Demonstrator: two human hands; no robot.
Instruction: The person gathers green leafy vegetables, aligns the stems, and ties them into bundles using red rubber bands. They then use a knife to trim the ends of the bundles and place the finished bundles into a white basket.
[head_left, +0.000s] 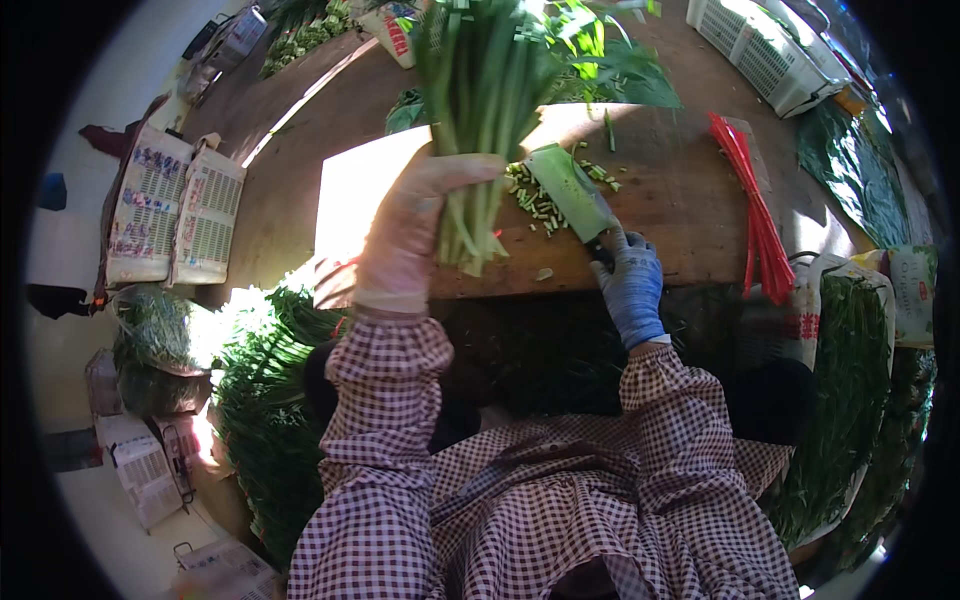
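Note:
My left hand (401, 232), in a pale, thin glove, grips a bunch of long green-stemmed vegetables (487, 97), likely chives, raised above the wooden table (660, 247). The cut-looking stem ends hang below my fingers, and the leaves reach past the top of the view, slightly blurred. In a blue-grey glove, my right hand (634, 289) holds a cleaver (570, 191) by its dark handle. Its broad blade lies low over the tabletop, wet and green with reflection. Short chopped stem pieces (541, 214) are scattered around the blade.
Red plastic ties (754, 210) lie to the right, near a white crate (772, 56). Loose leaves (622, 71) lie at the far side. Heaped greens (270, 450) stand at my left, and a sack of greens (840, 405) at my right. Flattened-looking crates (150, 206) are at the left.

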